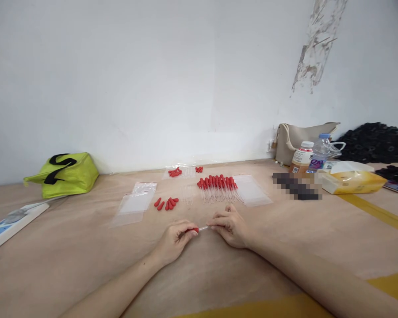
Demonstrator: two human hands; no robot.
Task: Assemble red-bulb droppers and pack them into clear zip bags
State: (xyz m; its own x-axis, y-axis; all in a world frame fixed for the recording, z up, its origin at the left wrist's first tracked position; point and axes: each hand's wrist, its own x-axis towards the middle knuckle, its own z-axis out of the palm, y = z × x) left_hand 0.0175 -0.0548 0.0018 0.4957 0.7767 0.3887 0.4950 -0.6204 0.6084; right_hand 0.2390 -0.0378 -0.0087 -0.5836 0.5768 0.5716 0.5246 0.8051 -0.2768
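Between the thumb and fingers of my left hand (174, 241) is a red rubber bulb (195, 229), mostly covered by the fingers. A thin clear dropper tube (203, 228) runs from the bulb's open end to my right hand (231, 228), which pinches its other end. How deep the tube sits in the bulb is hidden. Beyond the left hand lie several loose red bulbs (171, 203). Several bare clear tubes (187, 194) lie to their right. Droppers with red bulbs on clear tubes (218, 183) are laid side by side beyond my right hand.
Clear zip bags lie left (134, 206) and right (253, 194), with more bulbs (175, 172) at the back on plastic. A yellow-green pouch (69, 176) stands left. A tissue pack (353, 180), bottles (302, 157) and a beige bag (281, 148) stand right, before the wall.
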